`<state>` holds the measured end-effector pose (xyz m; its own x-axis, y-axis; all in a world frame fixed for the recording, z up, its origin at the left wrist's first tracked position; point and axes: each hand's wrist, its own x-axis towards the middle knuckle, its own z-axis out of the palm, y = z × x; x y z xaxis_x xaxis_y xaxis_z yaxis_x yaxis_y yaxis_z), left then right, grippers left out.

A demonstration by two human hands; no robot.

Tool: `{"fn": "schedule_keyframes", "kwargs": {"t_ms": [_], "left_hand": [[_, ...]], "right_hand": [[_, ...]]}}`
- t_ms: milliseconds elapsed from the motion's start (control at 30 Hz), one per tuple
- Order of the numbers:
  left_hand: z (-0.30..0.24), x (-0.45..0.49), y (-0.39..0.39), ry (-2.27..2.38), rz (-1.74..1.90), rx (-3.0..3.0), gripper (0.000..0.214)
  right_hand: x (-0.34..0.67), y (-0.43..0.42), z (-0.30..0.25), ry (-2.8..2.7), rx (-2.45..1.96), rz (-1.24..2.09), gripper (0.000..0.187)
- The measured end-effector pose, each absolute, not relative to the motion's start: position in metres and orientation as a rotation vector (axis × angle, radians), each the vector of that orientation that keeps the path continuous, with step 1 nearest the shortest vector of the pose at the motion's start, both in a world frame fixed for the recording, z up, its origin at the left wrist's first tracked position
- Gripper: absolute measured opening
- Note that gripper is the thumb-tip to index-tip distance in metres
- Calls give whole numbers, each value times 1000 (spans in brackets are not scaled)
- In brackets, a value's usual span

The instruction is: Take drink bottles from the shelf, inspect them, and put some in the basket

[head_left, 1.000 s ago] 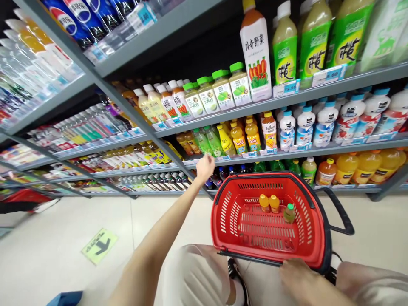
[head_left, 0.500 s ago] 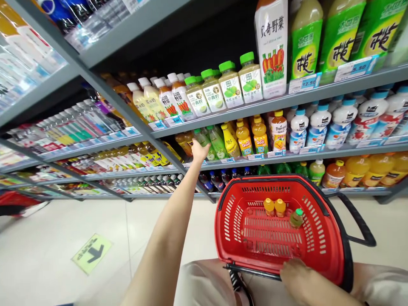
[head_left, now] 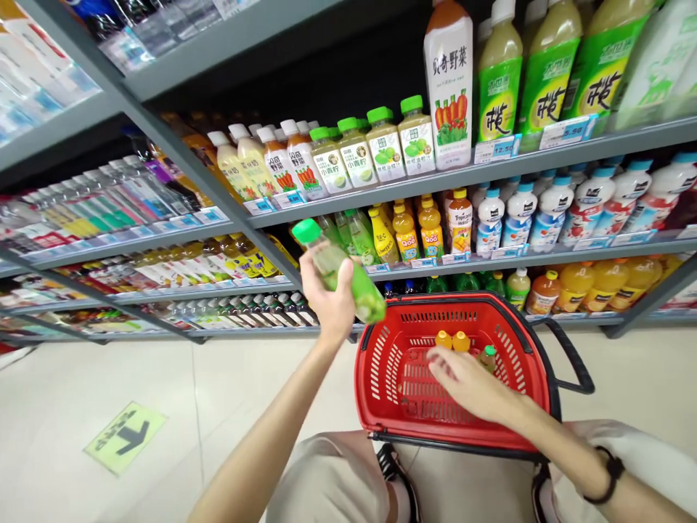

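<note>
My left hand (head_left: 333, 296) is wrapped round a green drink bottle (head_left: 348, 272) with a green cap, tilted in front of the shelf with its cap to the upper left. Over the red shopping basket (head_left: 375, 428) hovers my right hand (head_left: 454, 374), its fingers partly curled and smeared by motion; I cannot tell whether they are apart. Inside the basket stand two orange-capped bottles (head_left: 460, 341) and a green-capped bottle (head_left: 487, 357), partly hidden behind my right hand. The basket's black handle (head_left: 577, 378) sticks out to the right.
Grey shelves (head_left: 359, 200) packed with drink bottles run across the view. Similar green bottles (head_left: 360, 236) stand on the middle shelf beside a yellow bottle (head_left: 384, 236). A yellow-green arrow sticker (head_left: 125, 438) lies on the pale floor at left. My knees flank the basket.
My left hand has drawn the green bottle off the middle shelf and back toward me. My right hand has left the basket's near rim and risen over its inside.
</note>
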<state>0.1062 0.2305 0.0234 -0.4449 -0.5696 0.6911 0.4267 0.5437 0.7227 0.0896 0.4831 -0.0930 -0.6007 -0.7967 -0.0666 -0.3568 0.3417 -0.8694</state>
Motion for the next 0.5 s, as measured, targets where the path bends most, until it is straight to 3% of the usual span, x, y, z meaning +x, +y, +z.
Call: {"fn": "schedule_keyframes", "kwargs": {"t_ms": [100,167,367,500], "left_hand": [[10,132,290,-1631,-1668,108,43],[-6,142,317,-1632,-1896,215,43],[-45,150,336,-1793,-1961,585,63],[-49,149,326,-1650,-2326,355,69]], "right_hand": [[82,474,-80,1672,-586,-1663,60],[88,468,-80,1336,-308,-1751,67],[125,465,-78,1086,-14,-1866,56],[129,469,-80,1095,78,-1907,53]]}}
